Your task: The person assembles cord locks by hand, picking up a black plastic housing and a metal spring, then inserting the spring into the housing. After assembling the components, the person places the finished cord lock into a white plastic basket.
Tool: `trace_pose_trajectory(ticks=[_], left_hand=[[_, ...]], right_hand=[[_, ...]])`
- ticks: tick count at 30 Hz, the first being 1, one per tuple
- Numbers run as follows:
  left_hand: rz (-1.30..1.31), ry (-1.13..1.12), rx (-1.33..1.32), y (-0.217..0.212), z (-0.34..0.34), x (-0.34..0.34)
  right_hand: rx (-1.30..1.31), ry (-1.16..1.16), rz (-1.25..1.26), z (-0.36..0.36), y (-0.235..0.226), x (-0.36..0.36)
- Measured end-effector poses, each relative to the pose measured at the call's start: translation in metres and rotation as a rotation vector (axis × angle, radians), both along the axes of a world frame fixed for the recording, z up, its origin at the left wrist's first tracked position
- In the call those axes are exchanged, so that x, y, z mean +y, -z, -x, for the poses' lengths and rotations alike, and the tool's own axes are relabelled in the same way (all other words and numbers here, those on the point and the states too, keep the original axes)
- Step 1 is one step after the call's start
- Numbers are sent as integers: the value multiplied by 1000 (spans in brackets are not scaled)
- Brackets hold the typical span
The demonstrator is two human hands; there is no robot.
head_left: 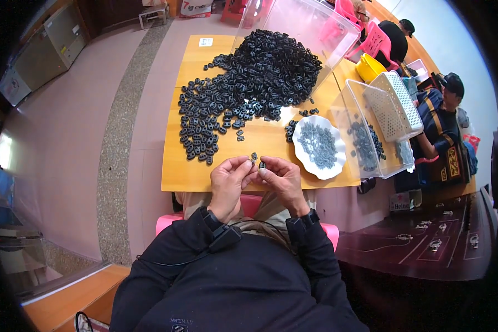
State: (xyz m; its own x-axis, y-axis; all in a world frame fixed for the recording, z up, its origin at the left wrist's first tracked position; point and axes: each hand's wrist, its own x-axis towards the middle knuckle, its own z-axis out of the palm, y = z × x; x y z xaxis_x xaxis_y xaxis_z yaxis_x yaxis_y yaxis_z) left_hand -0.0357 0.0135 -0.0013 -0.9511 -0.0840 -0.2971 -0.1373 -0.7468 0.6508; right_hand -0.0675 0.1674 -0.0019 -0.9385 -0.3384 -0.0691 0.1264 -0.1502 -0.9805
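My left hand (pixel 227 181) and my right hand (pixel 284 180) meet over the table's near edge, fingertips closed and almost touching. Between the right thumb and forefinger is a small black plastic piece (pixel 262 165). The left fingertips are pinched together; what they hold is too small to make out. Just beyond them shows another small dark two-holed piece (pixel 254 156), and whether it is held or lies on the table I cannot tell. A large pile of black two-holed plastic pieces (pixel 271 72) spreads over the far and left side of the table.
A white scalloped plate (pixel 301 160) of small greyish pieces sits right of my hands. Beside it is a clear bin (pixel 390 171) with dark pieces and a white perforated basket (pixel 406 105). A larger clear bin (pixel 337 27) lies behind the pile. Two people (pixel 442 116) sit at right.
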Motion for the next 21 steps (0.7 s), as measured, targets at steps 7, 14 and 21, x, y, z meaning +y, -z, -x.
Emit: trace_pose_trajectory(ticks=[7,14,21], left_hand=[[-5,4,1,1,1,0],[11,27,10,-1,0,-2],[39,61,-6,-2,-1,-1]], right_hand=[[10,11,7,0,2,1],[1,41,-3,0,0,0],[7,53,30,0,2,2]])
